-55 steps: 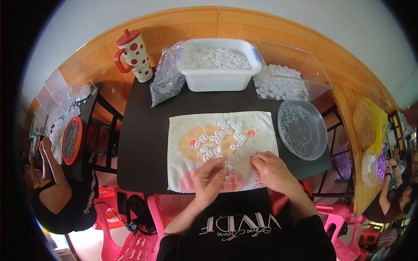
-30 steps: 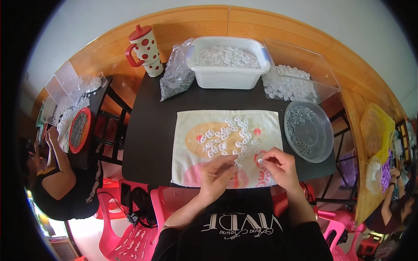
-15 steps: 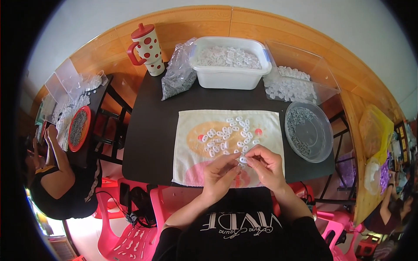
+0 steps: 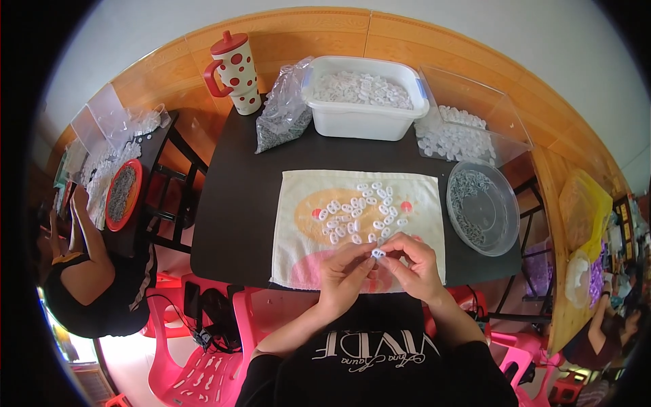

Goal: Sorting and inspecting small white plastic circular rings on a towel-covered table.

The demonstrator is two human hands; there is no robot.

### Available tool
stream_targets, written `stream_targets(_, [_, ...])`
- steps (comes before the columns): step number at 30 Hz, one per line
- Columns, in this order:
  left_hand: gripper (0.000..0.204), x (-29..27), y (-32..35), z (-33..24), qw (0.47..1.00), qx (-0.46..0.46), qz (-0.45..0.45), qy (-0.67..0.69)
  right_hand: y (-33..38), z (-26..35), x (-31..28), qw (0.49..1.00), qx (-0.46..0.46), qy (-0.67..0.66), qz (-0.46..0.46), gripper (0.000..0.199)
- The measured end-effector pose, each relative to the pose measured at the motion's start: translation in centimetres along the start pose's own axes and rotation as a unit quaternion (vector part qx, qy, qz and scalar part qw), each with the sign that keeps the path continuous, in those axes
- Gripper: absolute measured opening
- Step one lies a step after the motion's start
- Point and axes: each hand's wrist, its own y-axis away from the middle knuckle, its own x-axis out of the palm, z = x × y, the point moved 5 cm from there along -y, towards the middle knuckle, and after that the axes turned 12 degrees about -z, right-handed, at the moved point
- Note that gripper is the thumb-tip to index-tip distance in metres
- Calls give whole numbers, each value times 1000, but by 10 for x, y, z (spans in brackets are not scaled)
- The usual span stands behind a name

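Pinching a small white piece between their fingertips, the left hand and the right hand meet above the near part of a printed towel. Each grip is narrow, thumb and forefinger drawn together on that piece, which shows dark openings in its face; the other fingers curl in behind. Just beyond the fingertips, loose white pieces with paired holes lie scattered over the middle of the towel, some touching, others apart. The towel lies flat on a dark counter. To its right stands a round clear tub, small grey parts heaped mostly along its left side. Along the far edge, from left to right, are a spotted tumbler with a red lid and handle, a clear bag of grey bits, a white bin filled with whitish pieces, and a clear box holding more white ones. At far left, a co-worker's arm reaches near a red tray of grey parts.
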Motion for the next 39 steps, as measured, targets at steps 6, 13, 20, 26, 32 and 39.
stream_targets(6, [29, 2, -1, -3, 1000, -23, 5, 1, 2, 0, 0, 995, -82, 46, 12, 26])
stream_targets(13, [24, 0, -9, -11, 968, 67, 86, -227, 5, -11, -1, 983, -158, 87, 34, 28])
stream_targets(20, [21, 9, -6, -21, 892, 228, 106, -375, 13, -14, 8, 961, -211, 169, 60, 19])
stream_targets(26, [21, 6, -6, -19, 885, 252, 85, -382, 18, -19, 6, 939, -250, 227, 73, 13])
stream_targets(32, [22, 4, -4, -19, 883, 268, 94, -373, 20, -14, 7, 936, -268, 199, 112, 23])
stream_targets(39, [18, 10, -7, -20, 874, 268, 143, -380, 21, -17, 7, 935, -261, 183, 155, 21])
